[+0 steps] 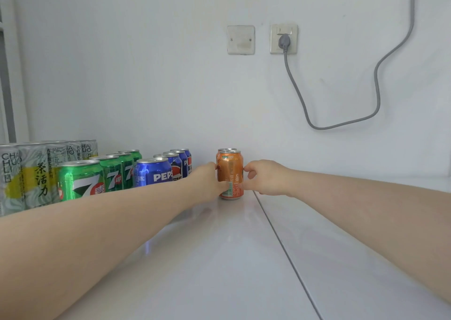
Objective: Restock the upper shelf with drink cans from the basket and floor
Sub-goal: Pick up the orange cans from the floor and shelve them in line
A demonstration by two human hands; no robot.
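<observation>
My left hand (210, 176) and right hand (262, 176) clamp the orange can (230, 173) mid-wall, right of the blue cans (156, 173); likely full, rigid, slick.

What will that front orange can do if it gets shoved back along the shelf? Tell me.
The front orange can stands upright on a glossy shelf, so it would probably slide rather than tip. Both hands, left hand and right hand, steady its sides. Another orange can right behind it would likely stop it quickly.
</observation>
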